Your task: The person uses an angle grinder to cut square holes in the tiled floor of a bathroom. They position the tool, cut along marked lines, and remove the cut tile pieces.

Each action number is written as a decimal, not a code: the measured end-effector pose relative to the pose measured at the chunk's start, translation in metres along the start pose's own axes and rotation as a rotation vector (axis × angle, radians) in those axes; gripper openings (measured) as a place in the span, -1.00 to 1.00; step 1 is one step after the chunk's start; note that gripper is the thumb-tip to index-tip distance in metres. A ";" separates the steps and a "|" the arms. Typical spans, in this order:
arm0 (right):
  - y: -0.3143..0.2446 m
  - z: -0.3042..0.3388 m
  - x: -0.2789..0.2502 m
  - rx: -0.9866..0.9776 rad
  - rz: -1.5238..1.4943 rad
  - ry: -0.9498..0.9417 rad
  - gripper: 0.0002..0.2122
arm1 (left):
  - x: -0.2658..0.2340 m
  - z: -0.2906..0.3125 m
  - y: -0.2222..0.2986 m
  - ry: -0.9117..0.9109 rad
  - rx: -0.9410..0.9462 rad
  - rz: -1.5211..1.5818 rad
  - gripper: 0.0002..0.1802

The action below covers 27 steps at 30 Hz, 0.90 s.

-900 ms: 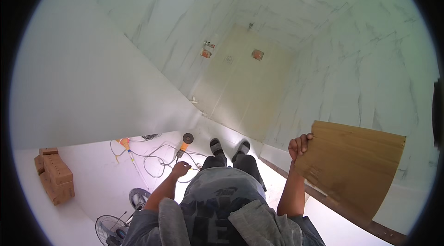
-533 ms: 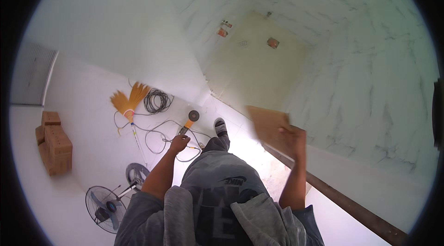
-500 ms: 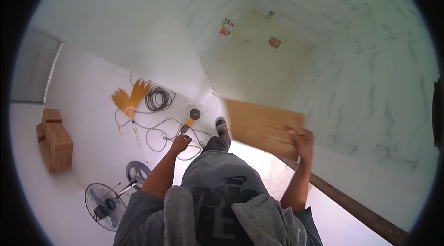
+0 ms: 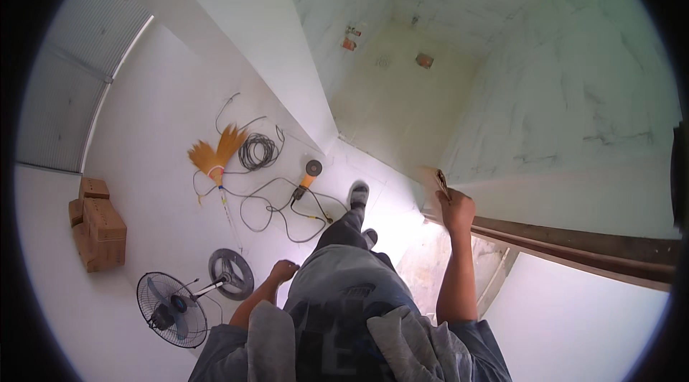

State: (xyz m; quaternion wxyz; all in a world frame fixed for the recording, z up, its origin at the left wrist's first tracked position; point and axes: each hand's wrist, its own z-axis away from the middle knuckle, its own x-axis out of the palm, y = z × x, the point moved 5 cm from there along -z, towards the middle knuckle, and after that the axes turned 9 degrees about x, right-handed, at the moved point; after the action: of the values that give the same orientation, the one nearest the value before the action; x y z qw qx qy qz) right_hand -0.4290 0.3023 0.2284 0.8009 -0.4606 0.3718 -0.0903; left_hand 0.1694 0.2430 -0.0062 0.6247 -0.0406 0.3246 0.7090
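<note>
My right hand (image 4: pixel 457 211) is closed on a piece of cardboard (image 4: pixel 439 182), which is turned nearly edge-on, so only a narrow brown strip shows. It is raised in front of the marbled wall, beside the opening. At my left side, my left hand (image 4: pixel 286 270) hangs loosely curled, with nothing visible in it. Ahead of it on the white floor lies an orange angle grinder (image 4: pixel 307 181) with a dark disc, its grey cord looped around.
A straw broom (image 4: pixel 217 159) and a coil of black cable (image 4: pixel 258 151) lie on the left floor. Behind them stand a fan (image 4: pixel 172 310) and stacked brown boxes (image 4: pixel 105 235). A reddish block (image 4: pixel 424 60) sits in the marbled room. A brown frame (image 4: pixel 574 245) runs along the right.
The cardboard has swung from broadside to nearly edge-on in my right hand. My left hand has dropped back toward my side. My view has shifted, and both feet now show.
</note>
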 end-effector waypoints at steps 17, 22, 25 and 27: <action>0.032 0.099 0.006 -0.002 0.507 0.366 -0.77 | -0.084 -0.088 0.071 0.099 0.320 -0.038 -0.55; 0.037 0.148 -0.022 0.354 -1.702 0.523 -0.69 | -0.100 -0.114 0.102 -0.011 0.329 0.089 -0.53; 0.006 0.153 -0.037 -0.055 -1.708 0.231 -0.69 | -0.112 -0.127 0.099 -0.097 0.296 0.067 -0.50; -0.010 0.156 -0.035 -0.362 -1.647 -0.035 -0.68 | -0.126 -0.138 0.094 -0.098 0.353 -0.094 -0.49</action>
State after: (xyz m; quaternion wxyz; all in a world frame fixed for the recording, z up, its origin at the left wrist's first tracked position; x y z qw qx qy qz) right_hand -0.3460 0.4188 0.3013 0.3988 -0.7074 -0.0866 -0.5772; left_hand 0.0630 0.0636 -0.0186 0.6695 0.0891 0.4108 0.6124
